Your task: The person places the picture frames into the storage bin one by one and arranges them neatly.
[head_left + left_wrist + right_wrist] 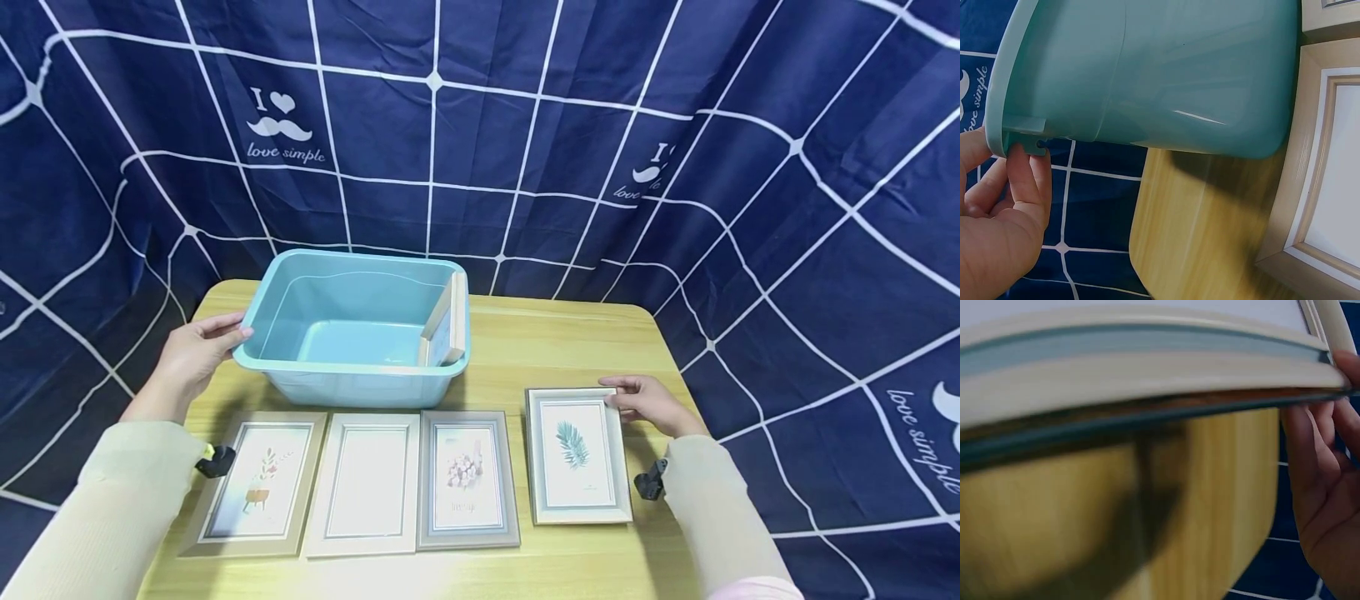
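Navy cloth with a white grid hung behind the pale wooden tabletop and wrapped round both its sides. Three picture frames lay flat in a row along the near edge, touching side by side: a beige frame with a plant print towards the near left corner, a plain white frame with a blank insert next to it, then a grey frame with a flower print. They lay just in front of a light blue rectangular plastic tub, which stood towards the far left part of the tabletop. Inside the tub, one light wooden frame leaned on edge against the right wall; the rest of the tub's floor showed bare blue.

The person's left hand held the tub's left rim, fingers curled under the lip in the left wrist view. The right hand gripped the far right corner of a grey-white frame with a teal leaf print, which lay apart from the row, towards the right edge. From the right wrist view its edge looked raised off the wood, fingers beneath it.
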`<state>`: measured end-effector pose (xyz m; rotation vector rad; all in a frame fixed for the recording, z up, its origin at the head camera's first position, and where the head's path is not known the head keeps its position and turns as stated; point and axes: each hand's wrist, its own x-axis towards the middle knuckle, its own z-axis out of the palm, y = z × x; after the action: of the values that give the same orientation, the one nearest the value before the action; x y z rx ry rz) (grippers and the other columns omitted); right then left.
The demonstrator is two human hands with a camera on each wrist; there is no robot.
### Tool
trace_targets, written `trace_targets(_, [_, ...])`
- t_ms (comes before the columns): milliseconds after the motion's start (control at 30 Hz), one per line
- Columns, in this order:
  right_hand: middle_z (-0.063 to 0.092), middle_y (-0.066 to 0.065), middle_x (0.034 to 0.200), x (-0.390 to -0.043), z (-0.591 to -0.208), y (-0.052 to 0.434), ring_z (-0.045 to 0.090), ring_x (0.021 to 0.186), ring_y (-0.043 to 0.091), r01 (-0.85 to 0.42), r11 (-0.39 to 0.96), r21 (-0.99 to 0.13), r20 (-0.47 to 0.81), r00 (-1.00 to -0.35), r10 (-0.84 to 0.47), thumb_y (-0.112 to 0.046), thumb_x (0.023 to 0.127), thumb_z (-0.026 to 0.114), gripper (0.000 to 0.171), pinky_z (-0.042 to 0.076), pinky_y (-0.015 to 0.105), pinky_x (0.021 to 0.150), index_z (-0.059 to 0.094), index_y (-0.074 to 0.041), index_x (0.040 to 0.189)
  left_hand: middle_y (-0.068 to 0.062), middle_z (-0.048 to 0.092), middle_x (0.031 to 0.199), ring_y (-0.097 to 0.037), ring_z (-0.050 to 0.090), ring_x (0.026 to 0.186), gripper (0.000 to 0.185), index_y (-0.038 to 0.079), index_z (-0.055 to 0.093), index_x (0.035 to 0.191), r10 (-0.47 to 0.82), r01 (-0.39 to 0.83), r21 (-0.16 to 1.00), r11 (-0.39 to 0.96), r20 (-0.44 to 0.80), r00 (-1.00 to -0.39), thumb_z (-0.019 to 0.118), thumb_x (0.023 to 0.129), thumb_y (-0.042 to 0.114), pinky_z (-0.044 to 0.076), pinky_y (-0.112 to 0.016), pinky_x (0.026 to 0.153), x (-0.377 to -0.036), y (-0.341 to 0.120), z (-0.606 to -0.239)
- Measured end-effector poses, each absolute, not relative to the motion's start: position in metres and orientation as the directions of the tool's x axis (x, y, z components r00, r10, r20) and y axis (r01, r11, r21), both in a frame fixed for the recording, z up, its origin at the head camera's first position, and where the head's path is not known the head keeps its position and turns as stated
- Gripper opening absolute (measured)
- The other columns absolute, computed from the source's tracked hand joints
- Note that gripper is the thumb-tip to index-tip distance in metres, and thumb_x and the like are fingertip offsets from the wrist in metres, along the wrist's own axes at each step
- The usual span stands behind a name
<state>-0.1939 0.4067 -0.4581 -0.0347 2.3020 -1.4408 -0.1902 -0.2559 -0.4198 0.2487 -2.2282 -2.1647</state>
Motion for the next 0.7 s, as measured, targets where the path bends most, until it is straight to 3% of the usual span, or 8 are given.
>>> trace_targets(133, [0.067, 0.004, 0.099, -0.195, -0.444, 0.412, 0.064, 0.089, 0.013, 0.179, 0.456, -0.872, -0.359, -0.867, -0.346, -0.006, 0.090, 0.063, 0.054, 0.056, 0.036, 0.074, 0.039, 0.016, 0.134, 0.017, 0.065, 0.081, 0.003, 0.061, 0.074, 0.051, -0.013, 0.044, 0.133, -0.122, -0.091, 0.996, -0.001, -0.091, -0.988, 0.066, 0.089, 0.004, 0.052, -0.013, 0.064, -0.190, -0.255, -0.420])
trace_targets(267, [0.068, 0.005, 0.104, -0.197, -0.436, 0.415, 0.064, 0.090, 0.016, 0.183, 0.439, -0.880, -0.374, -0.836, -0.401, -0.005, 0.091, 0.061, 0.045, 0.056, 0.036, 0.074, 0.048, 0.012, 0.130, 0.016, 0.065, 0.081, 0.002, 0.062, 0.074, 0.029, 0.005, 0.060, 0.117, -0.123, -0.084, 0.996, -0.019, -0.086, -0.989, 0.067, 0.089, 0.004, 0.052, -0.013, 0.064, -0.189, -0.256, -0.420])
trace_targets(367, [0.067, 0.006, 0.105, -0.197, -0.432, 0.417, 0.065, 0.092, 0.019, 0.187, 0.419, -0.889, -0.378, -0.815, -0.439, -0.005, 0.093, 0.060, 0.036, 0.056, 0.038, 0.076, 0.055, 0.006, 0.127, 0.016, 0.065, 0.081, 0.002, 0.062, 0.074, 0.018, 0.017, 0.063, 0.102, -0.128, -0.079, 0.997, -0.017, -0.081, -0.988, 0.068, 0.088, 0.005, 0.052, -0.013, 0.064, -0.189, -0.256, -0.420])
trace_targets(433, [0.067, 0.007, 0.106, -0.197, -0.429, 0.418, 0.065, 0.093, 0.020, 0.184, 0.398, -0.899, -0.373, -0.797, -0.474, -0.004, 0.094, 0.058, 0.032, 0.055, 0.040, 0.078, 0.057, 0.003, 0.125, 0.017, 0.065, 0.081, 0.002, 0.062, 0.074, 0.020, 0.013, 0.064, 0.106, -0.129, -0.080, 0.997, -0.017, -0.082, -0.988, 0.068, 0.088, 0.006, 0.052, -0.013, 0.064, -0.189, -0.256, -0.420])
trace_targets(567, [0.068, 0.007, 0.106, -0.196, -0.424, 0.420, 0.065, 0.094, 0.020, 0.169, 0.347, -0.923, -0.343, -0.770, -0.538, -0.002, 0.096, 0.054, 0.028, 0.055, 0.040, 0.081, 0.061, -0.003, 0.122, 0.018, 0.065, 0.081, 0.003, 0.062, 0.074, 0.047, -0.009, 0.050, 0.128, -0.125, -0.080, 0.997, 0.012, -0.078, -0.989, 0.069, 0.088, 0.008, 0.052, -0.013, 0.064, -0.190, -0.256, -0.420])
trace_targets(700, [0.069, 0.005, 0.106, -0.195, -0.418, 0.420, 0.065, 0.095, 0.018, 0.140, 0.306, -0.942, -0.300, -0.760, -0.576, 0.001, 0.097, 0.051, 0.029, 0.055, 0.038, 0.081, 0.065, -0.012, 0.118, 0.017, 0.065, 0.081, 0.002, 0.062, 0.074, 0.040, -0.003, 0.056, 0.124, -0.125, -0.078, 0.997, -0.005, -0.078, -0.989, 0.070, 0.087, 0.007, 0.052, -0.014, 0.064, -0.190, -0.256, -0.421])
